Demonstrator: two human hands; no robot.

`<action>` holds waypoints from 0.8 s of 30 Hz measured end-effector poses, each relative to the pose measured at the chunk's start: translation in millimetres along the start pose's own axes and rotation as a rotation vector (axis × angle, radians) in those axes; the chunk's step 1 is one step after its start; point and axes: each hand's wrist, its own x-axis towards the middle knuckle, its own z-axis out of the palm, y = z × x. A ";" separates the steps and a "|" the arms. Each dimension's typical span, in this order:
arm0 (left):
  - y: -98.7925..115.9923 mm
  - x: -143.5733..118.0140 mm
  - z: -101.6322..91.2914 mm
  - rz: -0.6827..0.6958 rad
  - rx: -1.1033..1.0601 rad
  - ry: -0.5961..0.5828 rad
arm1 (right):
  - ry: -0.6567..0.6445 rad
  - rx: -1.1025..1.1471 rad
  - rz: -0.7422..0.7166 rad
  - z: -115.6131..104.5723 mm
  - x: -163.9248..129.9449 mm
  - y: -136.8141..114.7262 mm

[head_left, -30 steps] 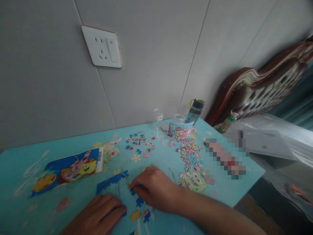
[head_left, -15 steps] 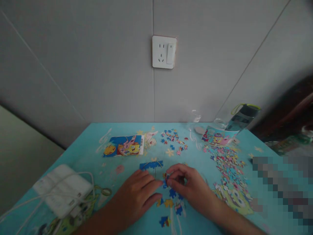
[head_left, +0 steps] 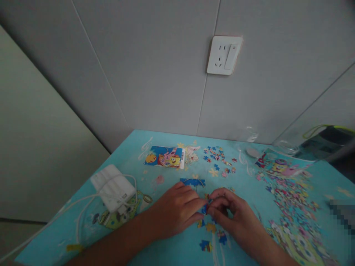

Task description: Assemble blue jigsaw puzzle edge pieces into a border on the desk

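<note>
Both hands, left hand and right hand, pinch a puzzle piece; bare surface lies nearer, loose pieces crowd rightward.

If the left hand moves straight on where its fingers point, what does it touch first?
Probably the right hand: the left hand points right, its fingertips almost at the right hand's fingers, around a small puzzle piece.

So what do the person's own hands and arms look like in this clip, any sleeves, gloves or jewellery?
Both are bare. The left hand and right hand wear no gloves, and no rings or watch show, though the dim picture could hide something small. Both forearms are uncovered as far as the bottom edge of the view, so no sleeve is visible.
</note>
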 end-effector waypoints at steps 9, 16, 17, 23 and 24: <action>-1.1 0.8 -1.0 0.003 0.032 0.029 | 0.008 -0.030 -0.007 -0.8 -0.5 -2.5; -3.4 -1.5 1.0 -0.032 0.029 0.041 | 0.062 -0.141 -0.077 -2.5 -0.9 -0.6; -3.6 -1.4 1.1 -0.032 0.034 0.047 | 0.066 -0.162 -0.086 -2.5 -1.0 0.1; -3.0 -1.0 2.6 -0.031 0.053 0.063 | 0.032 -0.241 -0.153 -0.2 -2.1 1.8; -3.1 -1.4 3.4 -0.036 0.055 0.065 | 0.019 -0.253 -0.170 0.0 -2.3 1.5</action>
